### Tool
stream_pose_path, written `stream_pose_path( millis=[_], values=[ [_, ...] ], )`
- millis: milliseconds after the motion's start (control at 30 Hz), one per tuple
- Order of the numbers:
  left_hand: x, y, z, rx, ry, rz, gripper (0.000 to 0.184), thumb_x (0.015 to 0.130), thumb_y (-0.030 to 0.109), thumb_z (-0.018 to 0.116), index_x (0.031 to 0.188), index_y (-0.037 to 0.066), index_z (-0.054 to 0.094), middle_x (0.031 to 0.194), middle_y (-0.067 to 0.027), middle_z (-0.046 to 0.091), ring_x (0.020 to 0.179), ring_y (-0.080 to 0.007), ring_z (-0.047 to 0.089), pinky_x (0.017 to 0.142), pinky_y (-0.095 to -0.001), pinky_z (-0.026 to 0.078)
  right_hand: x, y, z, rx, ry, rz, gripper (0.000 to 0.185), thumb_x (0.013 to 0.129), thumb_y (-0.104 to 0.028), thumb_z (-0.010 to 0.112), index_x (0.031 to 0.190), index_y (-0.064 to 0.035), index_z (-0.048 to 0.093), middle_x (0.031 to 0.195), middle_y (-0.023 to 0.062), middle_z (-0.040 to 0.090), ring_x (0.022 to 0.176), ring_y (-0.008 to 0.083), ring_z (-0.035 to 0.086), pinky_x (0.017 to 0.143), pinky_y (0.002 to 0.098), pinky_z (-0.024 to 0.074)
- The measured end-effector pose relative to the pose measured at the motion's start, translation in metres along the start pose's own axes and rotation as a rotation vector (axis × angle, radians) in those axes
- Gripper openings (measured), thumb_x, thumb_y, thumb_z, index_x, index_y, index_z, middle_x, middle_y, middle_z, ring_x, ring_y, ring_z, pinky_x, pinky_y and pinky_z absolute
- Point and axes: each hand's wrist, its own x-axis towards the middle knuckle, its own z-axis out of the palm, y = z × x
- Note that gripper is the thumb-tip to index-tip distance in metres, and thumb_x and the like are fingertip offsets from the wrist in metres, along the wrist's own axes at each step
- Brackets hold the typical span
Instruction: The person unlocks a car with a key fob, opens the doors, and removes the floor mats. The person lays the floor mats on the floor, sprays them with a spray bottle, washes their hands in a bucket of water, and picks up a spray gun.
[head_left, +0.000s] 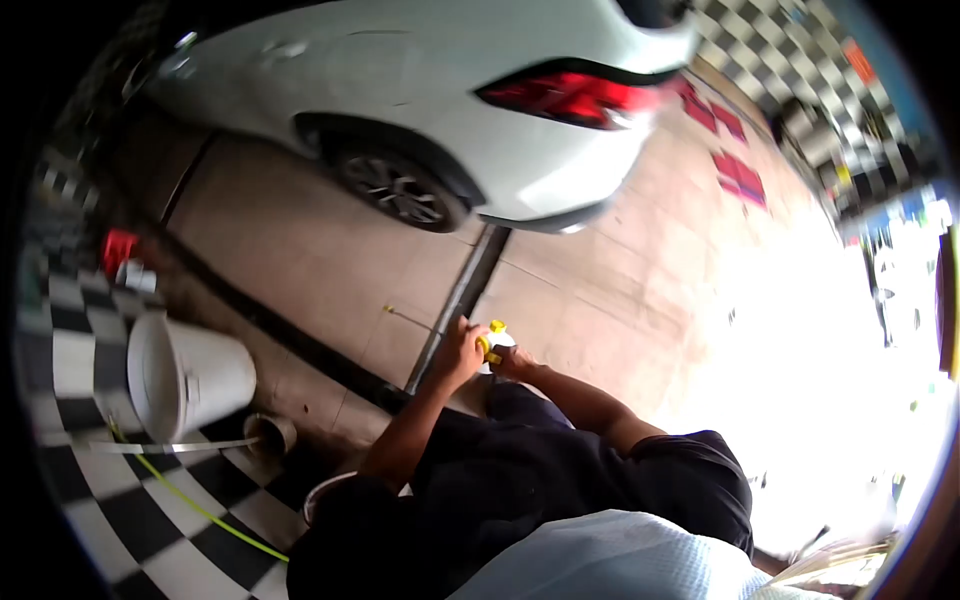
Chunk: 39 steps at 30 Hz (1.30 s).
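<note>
A white bottle (pixel 499 340) with yellow fittings is held in front of the dark-clothed body. My left hand (pixel 461 352) is closed around the yellow part at its top, and a thin metal wand (pixel 412 321) with a brass-coloured tip points out to the left from there. On the bottle's right side my right hand (pixel 515 364) is closed on it near a yellow knob. The fingers are small and partly hidden. Beyond the hands stands a silver-white car (pixel 420 80) with a dark wheel (pixel 395 188) and a red tail light (pixel 570 97).
A large white bucket (pixel 215 378) stands at the left on chequered tiles, with a red object (pixel 118 250) behind it. A brown pot (pixel 270 436) and a yellow-green hose (pixel 200 508) lie nearby. Dark channels (pixel 455 310) cross the floor. Red mats (pixel 739 178) lie at the upper right.
</note>
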Motion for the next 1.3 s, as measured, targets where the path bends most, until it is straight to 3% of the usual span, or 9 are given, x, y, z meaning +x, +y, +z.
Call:
stream_pose_path(
  millis=[67, 200, 267, 467, 500, 633, 833, 1000, 1300],
  values=[
    [0.057, 0.077, 0.004, -0.011, -0.169, -0.059, 0.029, 0.068, -0.004, 0.051, 0.090, 0.012, 0.061, 0.083, -0.0097, 0.049, 0.078, -0.0277, 0.052, 0.066, -0.0362, 0.045, -0.015, 0.109, -0.002, 0.104, 0.302, -0.271, 0.033, 0.073, -0.031, 0.061, 0.100, -0.0120, 0.061, 0.089, 0.0133, 0.063, 0.088, 0.0299, 0.060, 0.072, 0.0416, 0.0475],
    [0.119, 0.155, 0.080, -0.092, -0.257, 0.163, 0.032, 0.068, -0.005, 0.051, 0.094, 0.011, 0.061, 0.085, -0.0110, 0.049, 0.079, -0.0290, 0.052, 0.067, -0.0372, 0.045, -0.091, 0.193, -0.080, 0.044, 0.373, 0.188, 0.033, 0.070, -0.035, 0.061, 0.092, -0.0103, 0.064, 0.090, 0.0160, 0.063, 0.084, 0.0311, 0.061, 0.071, 0.0414, 0.0488],
    [0.154, 0.173, 0.126, -0.055, -0.261, 0.173, 0.032, 0.069, -0.006, 0.050, 0.095, 0.010, 0.060, 0.085, -0.0126, 0.050, 0.079, -0.0309, 0.053, 0.068, -0.0388, 0.045, -0.100, 0.233, -0.111, 0.108, 0.502, 0.191, 0.028, 0.070, -0.031, 0.060, 0.086, -0.0087, 0.065, 0.078, 0.0167, 0.064, 0.074, 0.0338, 0.062, 0.065, 0.0435, 0.0487],
    [0.225, 0.203, 0.298, -0.119, -0.391, 0.200, 0.025, 0.072, -0.001, 0.049, 0.093, 0.009, 0.059, 0.084, -0.0138, 0.052, 0.078, -0.0318, 0.054, 0.069, -0.0402, 0.046, -0.109, 0.281, -0.222, 0.082, 0.703, 0.131, 0.026, 0.072, -0.032, 0.059, 0.077, -0.0060, 0.062, 0.070, 0.0172, 0.061, 0.068, 0.0354, 0.060, 0.061, 0.0432, 0.0476],
    [0.247, 0.241, 0.317, -0.128, -0.297, 0.335, 0.028, 0.071, 0.001, 0.051, 0.097, 0.009, 0.058, 0.083, -0.0138, 0.052, 0.079, -0.0318, 0.054, 0.071, -0.0403, 0.046, -0.125, 0.294, -0.257, 0.117, 0.717, 0.207, 0.027, 0.072, -0.033, 0.061, 0.075, -0.0063, 0.062, 0.070, 0.0166, 0.061, 0.067, 0.0359, 0.059, 0.060, 0.0434, 0.0475],
    [0.333, 0.315, 0.429, -0.228, -0.466, 0.359, 0.032, 0.070, 0.005, 0.054, 0.101, 0.007, 0.055, 0.094, -0.0156, 0.049, 0.091, -0.0319, 0.050, 0.078, -0.0401, 0.044, -0.136, 0.396, -0.325, 0.166, 0.836, 0.408, 0.029, 0.070, -0.036, 0.063, 0.077, -0.0078, 0.061, 0.072, 0.0164, 0.062, 0.069, 0.0353, 0.060, 0.059, 0.0434, 0.0476],
    [0.442, 0.464, 0.520, -0.355, -0.651, 0.496, 0.038, 0.067, -0.001, 0.051, 0.102, 0.012, 0.058, 0.092, -0.0123, 0.049, 0.089, -0.0305, 0.051, 0.074, -0.0389, 0.046, -0.175, 0.544, -0.441, 0.336, 0.872, 0.494, 0.028, 0.071, -0.033, 0.062, 0.085, -0.0092, 0.060, 0.075, 0.0159, 0.062, 0.073, 0.0346, 0.060, 0.063, 0.0425, 0.0472],
    [0.578, 0.563, 0.555, -0.377, -0.529, 0.564, 0.032, 0.067, -0.002, 0.049, 0.092, 0.012, 0.062, 0.086, -0.0097, 0.051, 0.079, -0.0266, 0.054, 0.068, -0.0370, 0.047, -0.170, 0.670, -0.525, 0.411, 0.938, 0.668, 0.032, 0.070, -0.037, 0.063, 0.085, -0.0082, 0.061, 0.078, 0.0154, 0.063, 0.076, 0.0328, 0.061, 0.066, 0.0419, 0.0471],
    [0.709, 0.638, 0.822, -0.110, -0.597, 0.604, 0.027, 0.071, 0.004, 0.050, 0.096, 0.010, 0.057, 0.088, -0.0122, 0.053, 0.082, -0.0326, 0.056, 0.070, -0.0412, 0.047, -0.169, 0.818, -0.752, 0.334, 0.973, 0.505, 0.032, 0.071, -0.040, 0.061, 0.081, -0.0092, 0.064, 0.077, 0.0133, 0.063, 0.074, 0.0307, 0.061, 0.064, 0.0411, 0.0472]
  ],
)
